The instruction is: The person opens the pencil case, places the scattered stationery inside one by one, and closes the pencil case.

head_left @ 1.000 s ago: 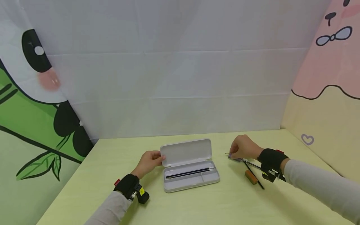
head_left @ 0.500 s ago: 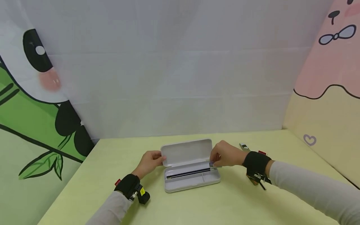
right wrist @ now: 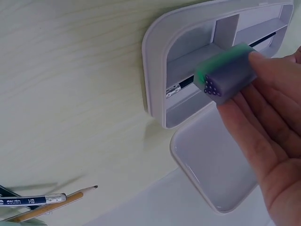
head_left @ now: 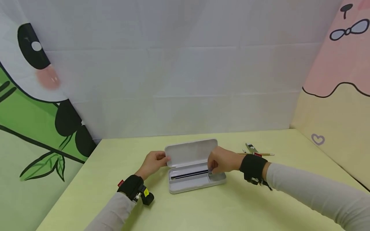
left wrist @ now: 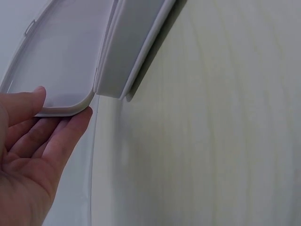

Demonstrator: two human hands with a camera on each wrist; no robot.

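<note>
While the left hand (head_left: 153, 163) at centre-left of the head view pinches the left corner of the raised lid (head_left: 190, 152), thumb on the inner face and fingers behind it, the pencil case (head_left: 197, 179) lies open in the middle of the yellow-green table (head_left: 202, 211), its long axis running left to right across the frame, lid standing at the far side and tray opening upward. A dark pencil (head_left: 189, 175) lies along the rear channel, parallel to that axis. Further right, the right hand (head_left: 221, 161) holds a small grey-and-green eraser (right wrist: 225, 73) between thumb and fingertips, just above the right end of the tray; in the right wrist view its short block points end-on toward the camera, dotted face outward. The likely trouble is that the eraser comes down across a divider or onto the pencil rather than inside a compartment, leaving it proud so the lid would not seat. A slip of the left pinch could also let the lid drop onto the right fingers. At the far right, loose pencils (head_left: 255, 153) lie apart on the table.
</note>
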